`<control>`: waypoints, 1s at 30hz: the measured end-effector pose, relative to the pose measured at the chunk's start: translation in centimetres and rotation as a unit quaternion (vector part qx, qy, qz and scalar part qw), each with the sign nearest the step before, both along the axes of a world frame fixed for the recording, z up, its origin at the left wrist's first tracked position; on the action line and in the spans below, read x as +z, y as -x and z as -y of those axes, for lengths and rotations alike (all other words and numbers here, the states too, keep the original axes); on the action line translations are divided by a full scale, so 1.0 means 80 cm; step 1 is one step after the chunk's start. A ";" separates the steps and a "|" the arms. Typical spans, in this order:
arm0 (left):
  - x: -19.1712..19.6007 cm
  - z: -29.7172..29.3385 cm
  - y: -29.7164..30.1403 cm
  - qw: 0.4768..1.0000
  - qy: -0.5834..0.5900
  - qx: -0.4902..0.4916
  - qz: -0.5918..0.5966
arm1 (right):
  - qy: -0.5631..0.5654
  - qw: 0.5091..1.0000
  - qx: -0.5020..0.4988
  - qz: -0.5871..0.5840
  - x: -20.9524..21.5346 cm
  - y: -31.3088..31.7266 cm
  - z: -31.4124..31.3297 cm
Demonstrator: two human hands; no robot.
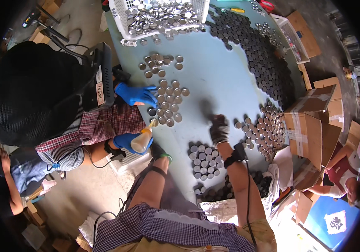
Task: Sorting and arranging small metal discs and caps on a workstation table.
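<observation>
My right hand (219, 129), in a dark grey glove, is over the middle of the blue-green table (213, 80). Its fingers are smeared by motion, beside a dark blur, so I cannot make out what they hold. Just below it stands a cluster of grey-topped round pieces (205, 161). To its right lie many small round metal caps (266, 130). My left hand (159, 152), in a dark glove with a green cuff, is low at the table's left edge. Its fingers are mostly hidden.
A co-worker's blue-gloved hand (137, 94) touches shallow metal cups (169, 98); the other holds a squeeze bottle (141, 142). A white basket (123, 21) holds metal caps. Black discs (264, 63) cover the far right. Cardboard boxes (306, 134) stand at the right edge.
</observation>
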State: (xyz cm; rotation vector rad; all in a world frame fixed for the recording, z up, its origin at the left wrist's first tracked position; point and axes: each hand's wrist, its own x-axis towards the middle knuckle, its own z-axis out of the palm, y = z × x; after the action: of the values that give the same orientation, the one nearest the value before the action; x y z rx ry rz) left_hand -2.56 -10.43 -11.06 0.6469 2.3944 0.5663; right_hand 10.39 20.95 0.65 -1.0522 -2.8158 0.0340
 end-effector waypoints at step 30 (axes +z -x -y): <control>0.209 -0.137 -0.016 0.945 -0.271 -0.050 -0.174 | 0.292 0.944 0.034 -0.150 0.049 0.042 0.081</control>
State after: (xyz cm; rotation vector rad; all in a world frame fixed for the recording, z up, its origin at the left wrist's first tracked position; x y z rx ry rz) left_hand -1.26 0.52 5.64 1.1794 2.5073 1.1708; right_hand 7.06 14.44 4.56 -0.9318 -2.6006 0.9995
